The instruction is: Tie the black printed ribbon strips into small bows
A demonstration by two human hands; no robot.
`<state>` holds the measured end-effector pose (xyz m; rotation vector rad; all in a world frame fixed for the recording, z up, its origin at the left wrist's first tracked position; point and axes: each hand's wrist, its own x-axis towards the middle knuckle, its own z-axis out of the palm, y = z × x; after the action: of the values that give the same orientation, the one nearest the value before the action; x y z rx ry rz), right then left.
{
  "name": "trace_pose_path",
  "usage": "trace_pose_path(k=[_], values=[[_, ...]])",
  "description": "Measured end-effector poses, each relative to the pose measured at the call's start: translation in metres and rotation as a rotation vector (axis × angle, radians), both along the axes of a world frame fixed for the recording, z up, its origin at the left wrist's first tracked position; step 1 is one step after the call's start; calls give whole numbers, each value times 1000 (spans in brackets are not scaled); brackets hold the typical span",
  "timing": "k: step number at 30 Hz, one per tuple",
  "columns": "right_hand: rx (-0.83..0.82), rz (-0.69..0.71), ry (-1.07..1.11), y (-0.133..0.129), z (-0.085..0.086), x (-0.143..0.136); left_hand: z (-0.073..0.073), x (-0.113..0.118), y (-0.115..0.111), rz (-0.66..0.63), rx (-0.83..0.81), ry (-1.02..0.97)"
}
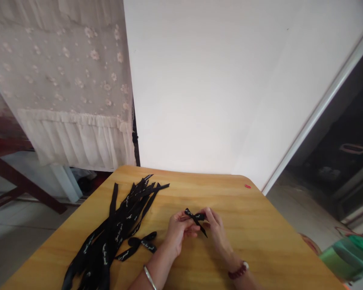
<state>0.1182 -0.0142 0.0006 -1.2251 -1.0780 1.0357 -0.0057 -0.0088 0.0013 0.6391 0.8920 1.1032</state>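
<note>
Between my two hands, just above the table, is a small black ribbon bow (196,218) with pale lettering. My left hand (181,228) pinches the bow's left side, its fingers closed around the loop and knot area. On the other side, the thumb and forefinger of my right hand (214,225) grip the right loop. One ribbon tail hangs down from the middle. Left of my left hand lies another black bow (142,243) on the wood. Beyond it spreads a pile of cut black ribbon strips (117,229) with white script.
The wooden table (260,241) stands against a white panel (230,88). A small red object (247,186) lies near its far right corner. A lace curtain (78,80) hangs at left, a dark red wooden stand (21,185) below it. A green container (347,257) sits right.
</note>
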Motion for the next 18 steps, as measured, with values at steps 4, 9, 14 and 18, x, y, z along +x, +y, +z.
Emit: trace_pose_path(k=[4, 9, 14, 18], values=[[23, 40, 5, 0, 1, -2, 0, 0, 1, 56, -9, 3], [92, 83, -59, 2, 2, -5, 2, 1, 0, 37, -3, -8], [113, 70, -75, 3, 2, -3, 4, 1, -1, 18, -16, -74], [106, 69, -91, 3, 1, -2, 6, 1, -1, 15, -31, -91]])
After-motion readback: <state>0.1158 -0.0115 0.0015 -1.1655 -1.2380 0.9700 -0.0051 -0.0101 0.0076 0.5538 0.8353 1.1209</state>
